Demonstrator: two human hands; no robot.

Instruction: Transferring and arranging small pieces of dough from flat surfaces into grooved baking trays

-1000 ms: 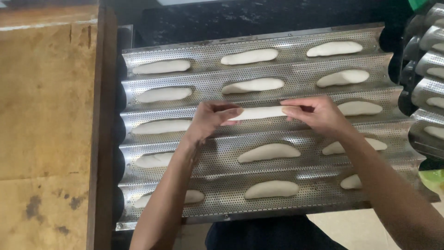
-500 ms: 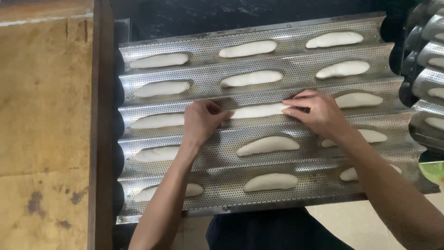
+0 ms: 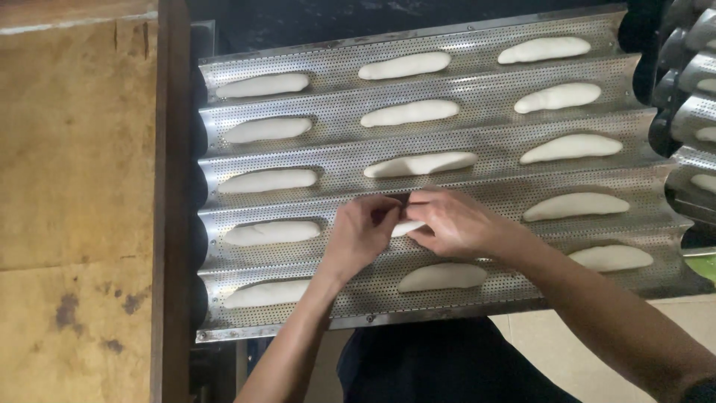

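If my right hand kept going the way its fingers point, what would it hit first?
The right hand points leftward along the trough, so it would most likely first meet the left hand, close in front over the same pale dough piece.

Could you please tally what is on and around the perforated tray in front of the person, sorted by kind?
Dough pieces on the near tray, counting the one under the hands: 15, e.g.
Perforated wavy trays: 2, the near one and one at the right edge
Wooden tables: 1
Total: 18
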